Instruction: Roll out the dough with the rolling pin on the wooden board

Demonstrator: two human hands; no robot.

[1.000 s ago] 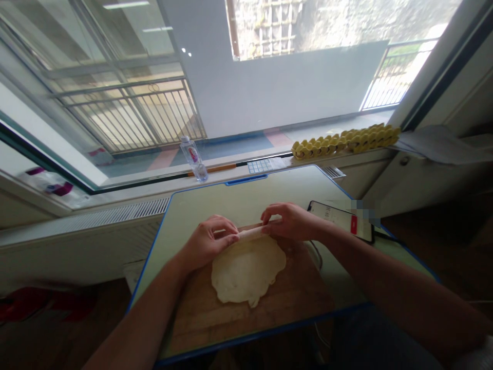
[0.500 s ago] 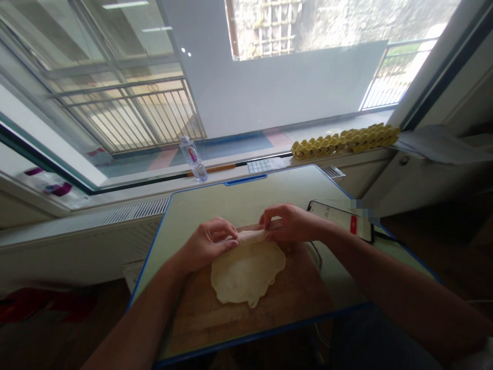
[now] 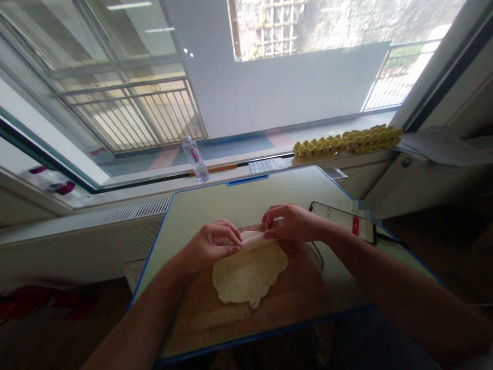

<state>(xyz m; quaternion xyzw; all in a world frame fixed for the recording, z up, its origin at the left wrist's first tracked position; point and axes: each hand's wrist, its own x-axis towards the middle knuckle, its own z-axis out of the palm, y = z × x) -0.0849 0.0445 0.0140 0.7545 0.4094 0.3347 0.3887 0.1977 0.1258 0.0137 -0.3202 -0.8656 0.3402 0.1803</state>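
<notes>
Working the pale roll (image 3: 253, 239) across the thin dough sheet (image 3: 246, 282) well calls, I judge, for equal pressure from both sides, since the roll slants slightly, its left end nearer the body than its right. Light fingertips, advancing together, should spare the soft sheet from creasing or tearing; the ragged edge nearest the body looks the likeliest spot to bunch. Whether the roll is a floured pin or dough wound on itself I cannot tell. The left hand (image 3: 215, 242) comes in low from its side, fingers bent over and thumb beneath, pinching the roll's left end. The right hand (image 3: 291, 222) arches higher at the knuckles, its curled fingertips and thumb closed about the other end, with a gap under the palm side. Both forearms reach forward and angle inward. The sheet lies between the hands and mostly on the body side of them, flat on a wooden board (image 3: 296, 300). Just beyond the right wrist, a phone (image 3: 339, 220) rests on the table (image 3: 208, 205), partly behind that forearm.
</notes>
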